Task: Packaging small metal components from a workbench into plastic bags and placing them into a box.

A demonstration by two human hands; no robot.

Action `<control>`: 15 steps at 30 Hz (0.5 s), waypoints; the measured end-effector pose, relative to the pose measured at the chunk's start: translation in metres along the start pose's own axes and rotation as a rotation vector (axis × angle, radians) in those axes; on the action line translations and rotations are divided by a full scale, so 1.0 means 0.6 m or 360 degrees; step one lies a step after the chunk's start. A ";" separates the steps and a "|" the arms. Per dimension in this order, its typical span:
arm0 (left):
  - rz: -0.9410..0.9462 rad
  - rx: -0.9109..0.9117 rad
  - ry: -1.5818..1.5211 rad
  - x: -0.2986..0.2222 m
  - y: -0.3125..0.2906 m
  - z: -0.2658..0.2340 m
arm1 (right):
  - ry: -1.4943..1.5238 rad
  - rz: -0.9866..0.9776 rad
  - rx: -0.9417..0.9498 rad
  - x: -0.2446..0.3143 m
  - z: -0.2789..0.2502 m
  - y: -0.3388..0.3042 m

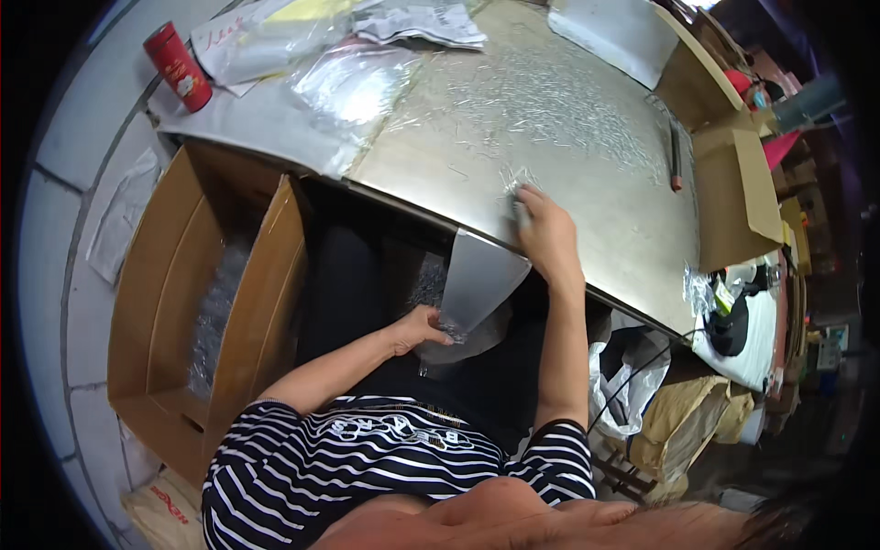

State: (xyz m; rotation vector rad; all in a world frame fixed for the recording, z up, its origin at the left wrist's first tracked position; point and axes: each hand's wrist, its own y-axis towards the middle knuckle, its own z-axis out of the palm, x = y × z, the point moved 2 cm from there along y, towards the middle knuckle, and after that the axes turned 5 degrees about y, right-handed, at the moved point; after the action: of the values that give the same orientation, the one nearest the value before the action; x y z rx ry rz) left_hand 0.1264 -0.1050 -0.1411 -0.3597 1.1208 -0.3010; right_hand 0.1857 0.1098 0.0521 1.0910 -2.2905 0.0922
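Note:
My right hand (547, 229) is at the near edge of the metal tabletop (440, 183), its fingers curled down beside a small clump of thin metal pins (521, 179). Something greyish and blurred shows at its fingertips. From the table edge a grey sheet-metal chute (478, 280) slopes down toward my lap, narrowing at the bottom. My left hand (420, 330) is closed at the chute's lower end, thumb and fingers pinching what looks like a clear plastic bag (481, 339) around its mouth. Many more loose pins (568, 105) lie scattered over the far tabletop.
An open cardboard box (247, 302) with clear plastic inside stands at my left. A red canister (178, 69) and plastic sheets (357, 82) lie at the far left. A dark bar (676, 156) rests near cardboard flaps (733, 183) at right. A white bag (632, 385) hangs below the table.

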 end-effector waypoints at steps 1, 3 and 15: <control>-0.0003 -0.0013 -0.0018 -0.007 -0.004 0.001 | 0.0171 0.0048 -0.0115 -0.008 -0.012 -0.015; -0.0077 0.0099 -0.0225 -0.015 -0.008 0.004 | 0.0174 0.0043 -0.0166 -0.031 -0.009 -0.032; 0.0115 0.0214 -0.0120 -0.003 -0.005 -0.001 | -0.0291 -0.0198 -0.0079 0.046 0.034 -0.163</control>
State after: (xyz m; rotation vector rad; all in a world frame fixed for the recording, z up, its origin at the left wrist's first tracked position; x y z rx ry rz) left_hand 0.1251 -0.1068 -0.1383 -0.2093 1.0310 -0.2949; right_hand 0.2339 0.0201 0.0324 1.2586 -2.3636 -0.1176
